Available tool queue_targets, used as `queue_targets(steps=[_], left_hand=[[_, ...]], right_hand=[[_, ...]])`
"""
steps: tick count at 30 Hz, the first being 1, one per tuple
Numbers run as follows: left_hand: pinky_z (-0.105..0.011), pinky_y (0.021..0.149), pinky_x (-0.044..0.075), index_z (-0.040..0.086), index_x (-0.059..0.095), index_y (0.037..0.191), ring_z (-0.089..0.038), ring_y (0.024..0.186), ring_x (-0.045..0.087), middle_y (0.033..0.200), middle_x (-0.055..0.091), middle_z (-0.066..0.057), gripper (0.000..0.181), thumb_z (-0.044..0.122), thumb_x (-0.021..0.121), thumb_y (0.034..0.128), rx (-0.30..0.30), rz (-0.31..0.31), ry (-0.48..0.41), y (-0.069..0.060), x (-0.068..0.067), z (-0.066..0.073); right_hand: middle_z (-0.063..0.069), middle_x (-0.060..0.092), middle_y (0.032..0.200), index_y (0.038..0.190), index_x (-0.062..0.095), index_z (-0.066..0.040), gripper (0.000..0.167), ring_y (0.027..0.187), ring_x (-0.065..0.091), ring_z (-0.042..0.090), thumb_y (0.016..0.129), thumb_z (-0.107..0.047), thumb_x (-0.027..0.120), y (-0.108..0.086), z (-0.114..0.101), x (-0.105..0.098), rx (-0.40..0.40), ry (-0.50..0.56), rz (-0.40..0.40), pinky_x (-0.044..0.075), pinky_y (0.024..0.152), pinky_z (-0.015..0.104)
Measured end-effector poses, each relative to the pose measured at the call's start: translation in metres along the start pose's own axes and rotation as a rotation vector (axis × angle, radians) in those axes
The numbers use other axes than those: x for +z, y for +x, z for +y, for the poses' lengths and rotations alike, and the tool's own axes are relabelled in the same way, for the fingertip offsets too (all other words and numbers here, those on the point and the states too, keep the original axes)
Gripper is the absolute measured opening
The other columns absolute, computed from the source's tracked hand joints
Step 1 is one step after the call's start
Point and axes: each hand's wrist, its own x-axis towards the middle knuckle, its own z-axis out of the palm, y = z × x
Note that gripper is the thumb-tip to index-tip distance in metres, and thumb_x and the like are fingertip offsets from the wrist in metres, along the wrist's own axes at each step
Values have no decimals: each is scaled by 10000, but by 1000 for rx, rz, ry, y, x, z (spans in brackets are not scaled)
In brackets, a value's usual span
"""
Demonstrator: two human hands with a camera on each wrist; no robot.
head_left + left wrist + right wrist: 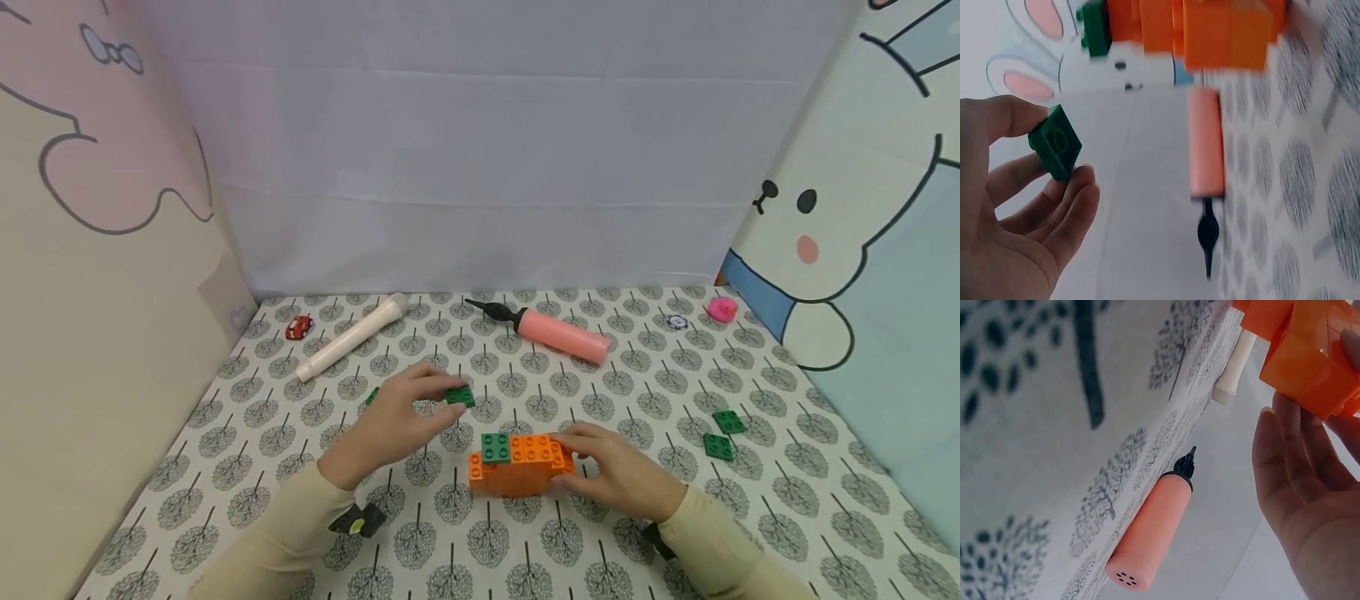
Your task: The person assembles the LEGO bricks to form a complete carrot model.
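Between thumb and fingers, my left hand (397, 417) pinches a small green toy brick (460, 396), which the left wrist view shows tilted on edge (1059, 144). To its right stands a block of joined orange toy bricks (513, 479), with one green brick (495, 447) fixed on its top left. My right hand (618, 471) grips the right end of the orange block, thumb at the near side and fingers behind. In the right wrist view the fingers (1291, 437) touch the orange bricks (1310, 356). Another green brick (372, 396) is partly hidden behind my left hand.
Two green bricks (718, 447) lie to the right. Farther back are a pink hand pump (562, 335) with a black nozzle, a white microphone-shaped stick (352, 337), a red toy car (298, 327), a pink rubber duck (722, 309) and a small round disc (677, 322). Fabric walls enclose the table.
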Motion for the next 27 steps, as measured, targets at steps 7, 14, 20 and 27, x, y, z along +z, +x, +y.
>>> queue_targets(steps=[7, 14, 20, 27], left_hand=[[-290, 795, 533, 123, 700, 1248, -95, 973, 557, 1133, 613, 54, 345, 227, 719, 919, 173, -120, -32, 12, 35, 29], [-216, 800, 536, 66, 709, 1214, -97, 946, 565, 1100, 610, 16, 340, 195, 733, 900, 258, -136, -38, 12, 51, 37], [-182, 821, 523, 65, 702, 1229, -85, 965, 562, 1110, 607, 8, 353, 198, 726, 904, 248, -145, -22, 8, 56, 36], [-185, 802, 519, 86, 698, 1247, -92, 983, 558, 1131, 617, 2, 357, 214, 717, 915, 232, -163, 10, 5, 59, 34]], right_hand=[[-98, 602, 1217, 1370, 607, -165, 475, 1035, 584, 41, 945, -362, 685, 1, 0, 0, -17, 45, -9, 550, 883, 344], [-103, 602, 1209, 1354, 620, -177, 446, 1024, 583, 41, 944, -337, 692, 0, 0, 1, -29, 58, -4, 551, 865, 342], [-99, 604, 1215, 1359, 616, -173, 449, 1030, 585, 44, 941, -318, 698, 0, -1, -1, -28, 59, 0, 551, 867, 331], [-95, 602, 1212, 1368, 609, -167, 477, 1020, 586, 37, 945, -377, 680, -1, 1, 1, -39, 42, 9, 554, 864, 320]])
